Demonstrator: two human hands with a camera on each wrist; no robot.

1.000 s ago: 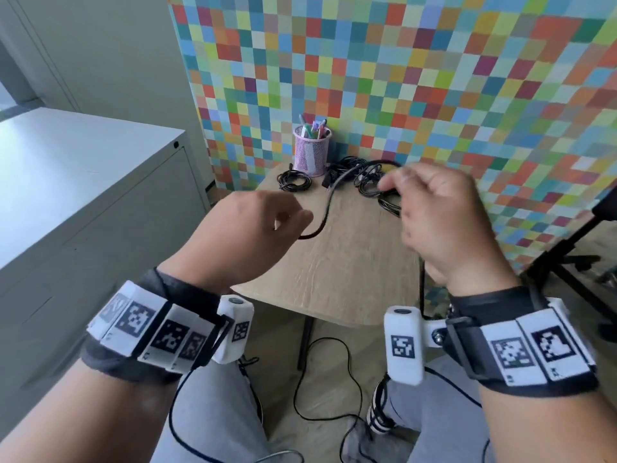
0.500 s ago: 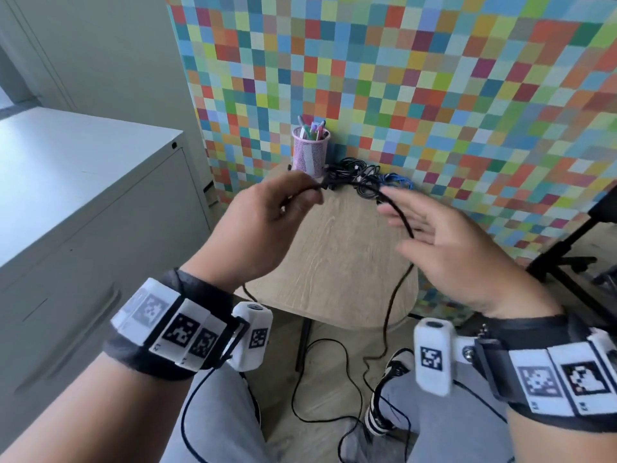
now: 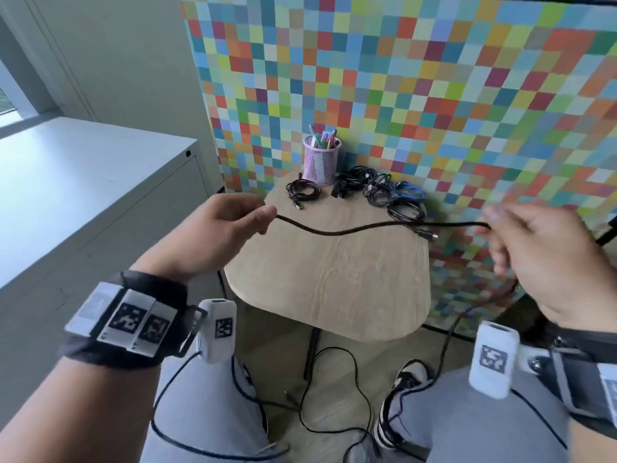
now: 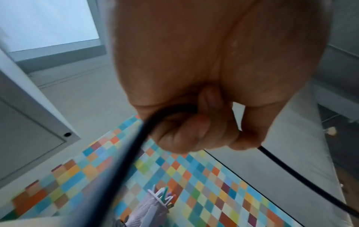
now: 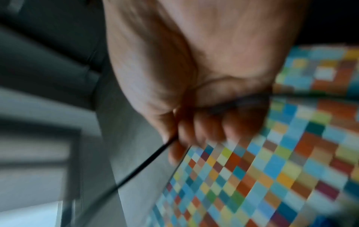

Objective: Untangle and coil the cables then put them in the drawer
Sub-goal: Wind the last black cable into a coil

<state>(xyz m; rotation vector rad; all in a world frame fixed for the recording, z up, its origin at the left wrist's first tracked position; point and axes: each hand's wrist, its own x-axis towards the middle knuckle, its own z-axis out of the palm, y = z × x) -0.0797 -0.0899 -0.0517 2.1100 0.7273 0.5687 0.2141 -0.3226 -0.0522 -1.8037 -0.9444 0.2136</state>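
A black cable (image 3: 347, 230) stretches in a shallow sag between my two hands above the wooden table (image 3: 320, 285). My left hand (image 3: 233, 225) pinches one end at the left; in the left wrist view the cable (image 4: 134, 153) runs through its curled fingers (image 4: 186, 135). My right hand (image 3: 524, 248) grips the cable at the right, and the rest hangs down from it toward the floor. The blurred right wrist view shows the cable (image 5: 147, 159) passing through the closed fingers (image 5: 200, 129). A tangle of black and blue cables (image 3: 384, 192) and one small coiled black cable (image 3: 302, 190) lie at the table's far edge.
A pink mesh pen cup (image 3: 321, 160) stands at the back of the table against the multicoloured checkered panel (image 3: 434, 95). A grey cabinet (image 3: 66, 202) stands to the left. Thin wires (image 3: 334, 389) trail across the floor by my knees and shoe (image 3: 397, 409).
Both hands have moved apart, the left to the left and the right to the right, drawing the black cable out of the tangle into a long span. The right hand, open before, now grips it.
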